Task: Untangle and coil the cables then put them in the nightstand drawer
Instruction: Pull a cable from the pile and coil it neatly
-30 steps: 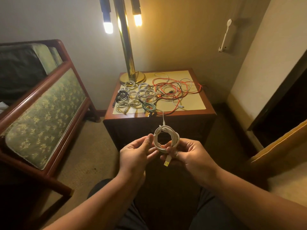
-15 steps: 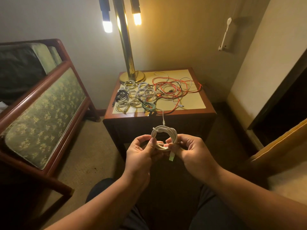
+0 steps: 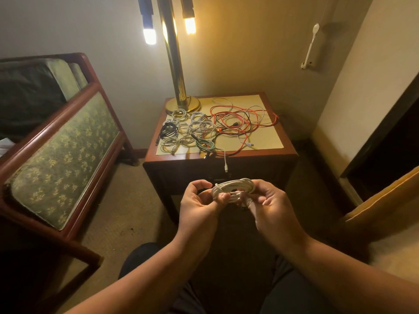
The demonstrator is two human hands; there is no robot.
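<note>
Both hands, left and right, grip the white coil between them, in the air just before the nightstand; its drawer is lost in shadow. The risk, I judge, is that the wrapped end is not tucked tight; a slack grip would let the loops spring apart; the orange tangle on top waits unsorted. A second ago the coil stood as an open ring with a plug hanging below; now it is squeezed flatter, the plug hidden.

Left hand, right hand close together, fingers curled, pinching.
</note>
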